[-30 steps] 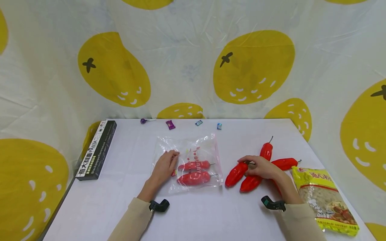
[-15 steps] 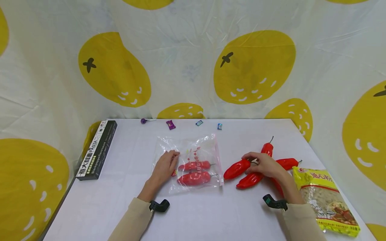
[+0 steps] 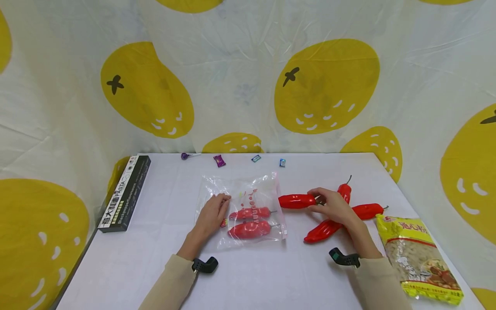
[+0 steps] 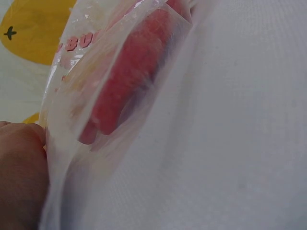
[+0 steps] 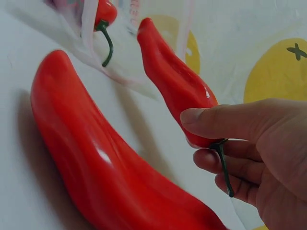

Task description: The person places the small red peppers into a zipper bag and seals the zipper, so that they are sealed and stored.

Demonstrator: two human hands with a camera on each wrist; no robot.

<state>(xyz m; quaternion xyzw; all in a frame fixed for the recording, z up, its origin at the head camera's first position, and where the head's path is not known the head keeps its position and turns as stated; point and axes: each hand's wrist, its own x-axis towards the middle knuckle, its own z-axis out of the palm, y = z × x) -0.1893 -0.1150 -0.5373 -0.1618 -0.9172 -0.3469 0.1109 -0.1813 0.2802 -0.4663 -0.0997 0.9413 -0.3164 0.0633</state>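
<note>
My left hand [image 3: 212,214] rests on the left part of a clear zip bag [image 3: 217,183] with a pink right edge. Two red chili peppers [image 3: 249,229] lie inside it, their stems toward that edge. With thumb and fingers, my right hand [image 3: 334,207] pinches another red chili pepper [image 3: 296,201] by its stem end. This pepper's tip points left and overlaps the bag's pink edge in the head view. In the right wrist view the held pepper [image 5: 177,84] hangs above the table, its green stem between thumb and fingers. Part of my left hand [image 4: 21,175] shows beside the bag film.
More red chili peppers [image 3: 323,231] lie crossed beneath and beyond my right hand. A yellow pasta bag [image 3: 420,258] sits at the right edge, a black pasta box [image 3: 125,193] at the left. Along the back are a purple lollipop [image 3: 184,156] and several wrapped candies [image 3: 219,161].
My right hand has drawn the pinched pepper away from the pile, moving it up and left and turning it level, tip to the bag's edge. My left hand stays put on the bag.
</note>
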